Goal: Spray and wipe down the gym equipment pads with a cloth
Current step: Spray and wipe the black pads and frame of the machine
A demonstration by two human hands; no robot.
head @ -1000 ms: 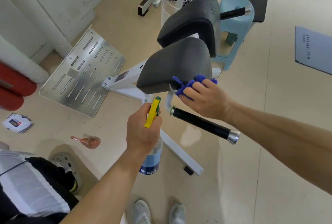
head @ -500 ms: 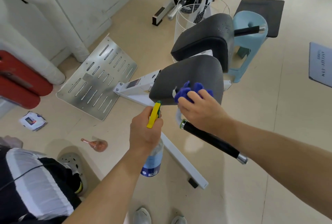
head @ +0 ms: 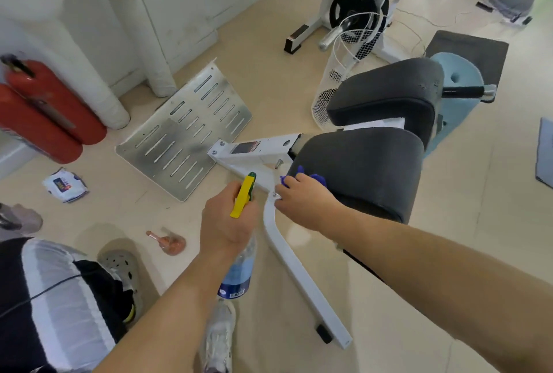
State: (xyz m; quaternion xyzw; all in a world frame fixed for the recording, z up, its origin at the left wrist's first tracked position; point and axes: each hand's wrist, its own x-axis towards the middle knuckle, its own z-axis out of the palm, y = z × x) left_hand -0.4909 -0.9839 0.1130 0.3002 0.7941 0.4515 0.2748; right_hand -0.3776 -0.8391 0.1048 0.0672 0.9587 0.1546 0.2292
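Two dark grey pads sit on a white-framed machine: the near pad point(head: 365, 163) in the middle right and the far pad point(head: 389, 94) behind it. My right hand point(head: 308, 202) grips a blue cloth point(head: 302, 176) against the near pad's lower left corner. Just left of it, my left hand point(head: 227, 223) holds a spray bottle point(head: 238, 273) upright, its yellow and green trigger head point(head: 244, 193) pointing up toward the pad.
The white frame leg point(head: 302, 276) runs toward me across the floor. A slotted metal plate point(head: 185, 133) lies to the left, with red extinguishers point(head: 45, 115) beyond. A wire basket point(head: 344, 67), light blue stool point(head: 457, 94) and another person's leg point(head: 54, 297) surround the machine.
My right hand slid the cloth down and left along the near pad's front to its lower corner. The camera view lifted, and the black handle is now hidden under my right arm.
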